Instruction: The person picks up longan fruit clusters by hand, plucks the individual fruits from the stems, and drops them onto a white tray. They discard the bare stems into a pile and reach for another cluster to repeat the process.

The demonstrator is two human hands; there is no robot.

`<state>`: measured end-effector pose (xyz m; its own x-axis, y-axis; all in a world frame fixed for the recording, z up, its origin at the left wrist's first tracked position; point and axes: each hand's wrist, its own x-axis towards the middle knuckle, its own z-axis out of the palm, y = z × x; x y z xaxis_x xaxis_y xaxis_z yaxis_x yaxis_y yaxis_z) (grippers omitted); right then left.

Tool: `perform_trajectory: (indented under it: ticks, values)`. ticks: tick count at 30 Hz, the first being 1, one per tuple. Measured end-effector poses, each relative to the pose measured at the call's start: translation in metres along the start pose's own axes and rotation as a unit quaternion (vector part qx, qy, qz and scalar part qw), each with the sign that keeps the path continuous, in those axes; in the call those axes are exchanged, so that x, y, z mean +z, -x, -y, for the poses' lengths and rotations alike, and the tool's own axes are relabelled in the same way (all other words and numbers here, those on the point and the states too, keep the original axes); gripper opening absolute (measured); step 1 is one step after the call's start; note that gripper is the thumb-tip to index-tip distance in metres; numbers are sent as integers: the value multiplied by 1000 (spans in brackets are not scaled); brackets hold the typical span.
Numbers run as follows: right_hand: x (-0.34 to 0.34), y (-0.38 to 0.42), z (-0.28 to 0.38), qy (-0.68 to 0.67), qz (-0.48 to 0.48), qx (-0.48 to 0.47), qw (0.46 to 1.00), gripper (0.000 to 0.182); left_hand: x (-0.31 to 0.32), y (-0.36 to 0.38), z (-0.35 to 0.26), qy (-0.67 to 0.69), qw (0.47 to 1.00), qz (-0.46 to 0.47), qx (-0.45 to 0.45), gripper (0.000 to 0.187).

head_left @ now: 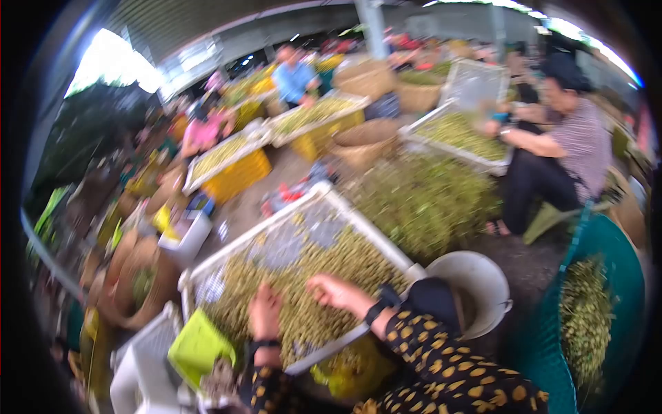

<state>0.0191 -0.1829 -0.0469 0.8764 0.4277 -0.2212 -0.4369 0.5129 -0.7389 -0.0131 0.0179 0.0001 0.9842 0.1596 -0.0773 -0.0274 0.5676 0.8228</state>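
Observation:
A white-framed tray (243,240) lies in front of me, spread with small yellow-green round pieces (355,265) whose kind I cannot make out. My left hand (265,312) is over the near left part of the heap, its fingers curled in. To its right, my right hand (334,291) is closed low over the same pieces, thumb and fingers together. Blur hides whatever either hand has between its fingers. The two hands are apart, and the tray's mesh bottom shows bare toward the far side.
A lime-green scoop-like container (200,348) sits at the tray's near left corner. On the right are a white bucket (476,276) and a teal basket (552,338). Leafy stems (420,200) are piled beyond the tray. Other people work at similar trays (317,114).

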Motion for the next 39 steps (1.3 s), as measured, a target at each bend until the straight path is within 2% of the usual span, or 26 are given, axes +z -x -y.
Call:
perform_trajectory:
  ticks: [1,3,5,10,14,18,21,24,28,31,34,39]
  values:
    - [-3,-7,-3,-12,-24,29,999,12,-1,-4,6,-59,998,-29,-2,22]
    - [0,-3,4,-13,-8,57,998,9,15,6,5,-52,996,-60,-35,24]
    - [-1,-3,5,-23,24,51,998,12,14,4,8,-54,998,-12,-45,26]
    - [19,11,17,76,42,37,996,18,14,7,9,-36,998,4,-59,23]
    - [27,9,14,89,84,31,992,24,13,5,16,-66,996,-2,-68,25]
    - [36,3,7,82,40,43,995,20,19,9,19,-65,995,-12,-77,26]
    - [34,0,7,88,48,46,994,19,18,6,22,-85,993,-26,-77,27]
    - [32,-3,6,68,57,44,995,18,21,6,22,-112,990,-55,-63,26]
    - [28,-5,5,45,55,43,997,16,27,6,23,-171,983,-64,2,26]
    - [28,-5,3,9,48,39,998,15,25,5,26,-181,983,-43,-4,24]
    - [32,-5,0,-31,38,44,998,13,29,8,28,-101,992,-71,-33,25]
    - [31,-8,-7,-55,40,51,996,11,25,5,31,-130,988,-81,-23,24]
